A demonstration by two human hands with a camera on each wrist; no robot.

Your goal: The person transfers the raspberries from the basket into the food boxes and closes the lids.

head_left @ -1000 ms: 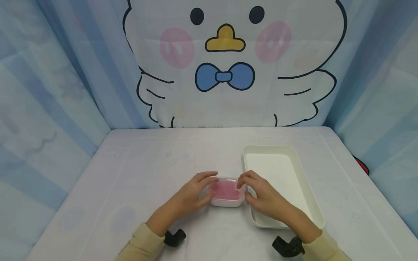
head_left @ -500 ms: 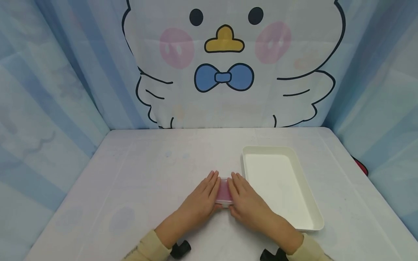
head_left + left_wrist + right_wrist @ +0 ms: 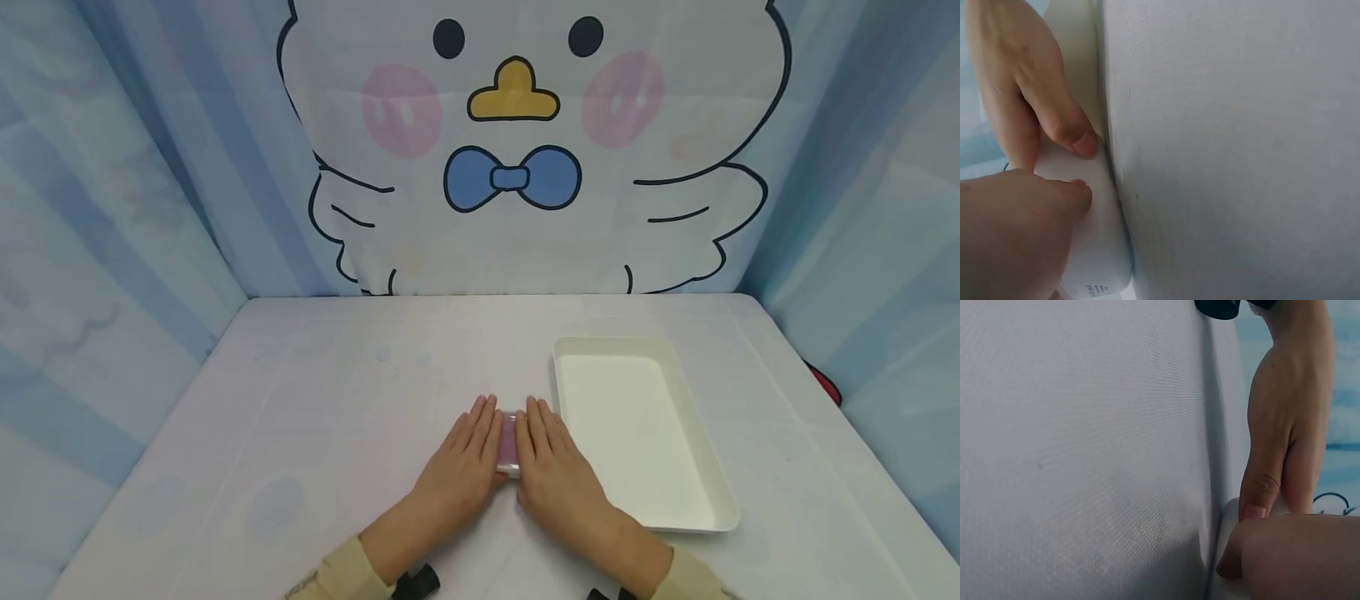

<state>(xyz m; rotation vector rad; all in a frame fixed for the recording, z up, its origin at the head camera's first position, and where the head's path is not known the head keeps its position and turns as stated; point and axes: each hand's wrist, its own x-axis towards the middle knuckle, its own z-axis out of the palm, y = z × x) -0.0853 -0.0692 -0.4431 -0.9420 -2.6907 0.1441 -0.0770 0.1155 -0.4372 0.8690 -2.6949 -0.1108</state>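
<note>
A small box [image 3: 507, 446] with a pink lid and white sides sits on the table, mostly covered by both hands. My left hand [image 3: 459, 475] lies over its left part with straight fingers side by side pointing away. Over the right part my right hand [image 3: 558, 479] lies the same way, leaving a narrow pink strip between them. In the left wrist view both thumbs touch the box's white wall [image 3: 1100, 244]. The right wrist view shows the right hand [image 3: 1297, 559] in front and the left hand [image 3: 1288, 419] beyond it, thumbs close together.
A shallow white tray [image 3: 637, 433] stands just right of the box, close to the right hand. The white-covered table [image 3: 300, 400] is bordered by blue curtains [image 3: 97, 250], and a cartoon-printed cloth [image 3: 517, 250] hangs behind it.
A second ago my hands were apart at the box's two sides with bent fingers. They have since come down flat over the lid and drawn slightly closer together.
</note>
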